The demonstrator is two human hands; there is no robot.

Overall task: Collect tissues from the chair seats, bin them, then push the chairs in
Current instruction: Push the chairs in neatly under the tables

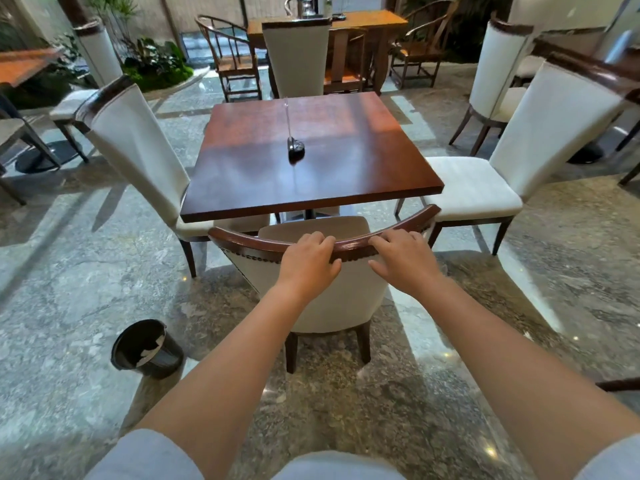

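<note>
Both my hands grip the curved dark wooden top rail of the near chair (322,299): my left hand (309,263) is closed over the rail with fingers curled across its top and thumb against the back, and my right hand (401,259) lies just beside it, fingers draped over the rail, thumb stretched out below. The chair's cream seat is partly tucked under the square reddish-brown table (346,150), which carries a small dark stand (295,147) with a thin clear upright holder. A cream chair on the left (138,147) sits close against the table's side; the one on the right (485,188) stands pulled out with its seat bare; a fourth chair (296,60) stands at the far edge. On the marble floor (69,271) to my lower left stands a black bin (147,348) with white tissue (149,351) showing inside it
</note>
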